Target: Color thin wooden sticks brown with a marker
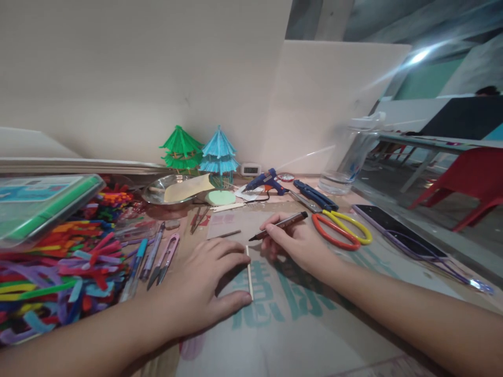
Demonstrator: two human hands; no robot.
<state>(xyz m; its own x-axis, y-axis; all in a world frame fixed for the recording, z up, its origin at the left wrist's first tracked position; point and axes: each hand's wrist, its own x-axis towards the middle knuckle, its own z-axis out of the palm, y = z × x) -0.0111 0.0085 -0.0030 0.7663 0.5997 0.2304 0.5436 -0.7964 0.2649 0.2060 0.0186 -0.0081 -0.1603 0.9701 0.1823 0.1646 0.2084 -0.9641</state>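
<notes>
My left hand [210,280] rests on the printed cardboard [283,340], thumb and fingertips at the two ends of a thin pale wooden stick [250,277], which lies lengthwise on the board. Between the fingers of my right hand [293,241] is a black marker pen [283,225]. Its tip points left, just beyond the stick's far end, and looks slightly apart from it. A short dark stick [229,233] lies beyond my left fingers. Red-and-yellow-handled scissors [338,246] lie right of my right hand.
Bundles of coloured pipe cleaners [78,283] and a plastic box [47,209] fill the left side. Behind stand green [181,149] and blue [219,152] tiered models, a metal dish [155,193], a glue gun [265,181] and a water jug [341,162]. A phone [396,230] lies right.
</notes>
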